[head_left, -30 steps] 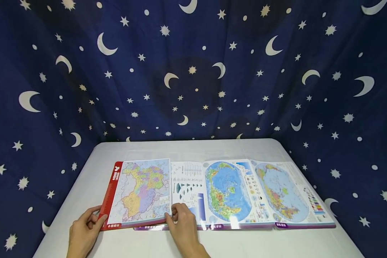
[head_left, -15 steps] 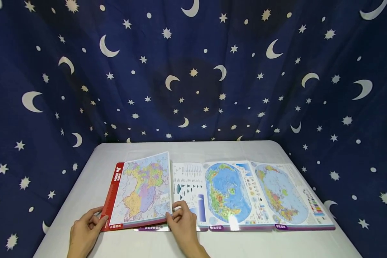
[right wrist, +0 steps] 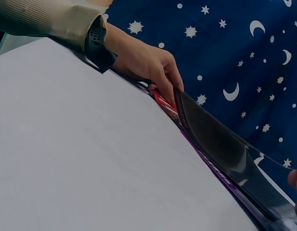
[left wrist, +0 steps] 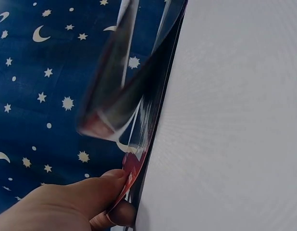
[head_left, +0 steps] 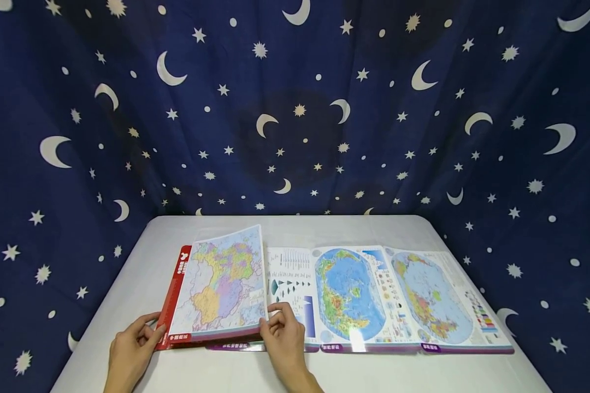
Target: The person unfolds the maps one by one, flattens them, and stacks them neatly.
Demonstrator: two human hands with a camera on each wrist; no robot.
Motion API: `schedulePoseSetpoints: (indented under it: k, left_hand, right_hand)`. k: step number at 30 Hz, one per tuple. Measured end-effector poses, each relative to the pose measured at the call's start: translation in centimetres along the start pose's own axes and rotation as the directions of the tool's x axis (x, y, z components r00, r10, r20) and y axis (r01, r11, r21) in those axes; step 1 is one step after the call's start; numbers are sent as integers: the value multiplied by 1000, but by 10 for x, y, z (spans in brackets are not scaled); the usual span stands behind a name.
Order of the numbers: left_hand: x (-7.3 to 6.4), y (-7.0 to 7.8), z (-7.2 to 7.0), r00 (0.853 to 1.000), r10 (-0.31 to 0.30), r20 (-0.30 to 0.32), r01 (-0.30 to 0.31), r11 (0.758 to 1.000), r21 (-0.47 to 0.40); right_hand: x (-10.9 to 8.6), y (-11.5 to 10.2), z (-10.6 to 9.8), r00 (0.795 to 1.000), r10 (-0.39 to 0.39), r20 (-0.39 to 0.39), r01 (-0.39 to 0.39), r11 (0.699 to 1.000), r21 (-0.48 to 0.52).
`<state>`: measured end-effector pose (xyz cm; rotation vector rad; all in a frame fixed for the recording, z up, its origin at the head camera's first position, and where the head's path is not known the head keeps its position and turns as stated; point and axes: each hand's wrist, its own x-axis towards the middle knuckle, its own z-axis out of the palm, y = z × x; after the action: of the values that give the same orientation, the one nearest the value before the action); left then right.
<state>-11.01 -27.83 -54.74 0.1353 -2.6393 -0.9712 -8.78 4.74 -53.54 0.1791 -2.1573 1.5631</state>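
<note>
A folding map with glossy panels lies across the table, with its colourful top panel at the left and a red margin strip along that side. My left hand pinches the red lower left corner, thumb on top, as the left wrist view also shows. My right hand pinches the lower right corner of the top panel, whose right side is raised at a slant above the panels beneath. In the right wrist view the lifted sheet bows up between both hands, and only a bit of my right hand shows.
To the right lie a white panel of charts, a blue world map panel and a paler world map panel, with purple lower edges. White cloth covers the table. A dark blue star-and-moon curtain hangs around it.
The top panel's right side has risen from nearly flat to a slant, its far right corner going up. My right hand rose slightly with it; my left hand keeps its hold on the corner.
</note>
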Motion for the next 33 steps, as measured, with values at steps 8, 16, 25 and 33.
schedulePoseSetpoints:
  k: [8,16,25,33]
  left_hand:
    - [0,2,2,999,-38,25,38,999,-8]
    - [-1,0,0,998,-54,19,55,999,-1]
    - [0,1,1,995,-81,50,82,996,-15]
    - [0,3,-1,996,-75,41,75,997,-8]
  right_hand:
    - [4,6,-17,998,-29,-63,31,999,25]
    - [7,8,-32,995,12,-103,-5,998,70]
    - [10,13,-48,991,1,-133,10,996,84]
    - [14,19,-65,986,-10,-166,22,997,74]
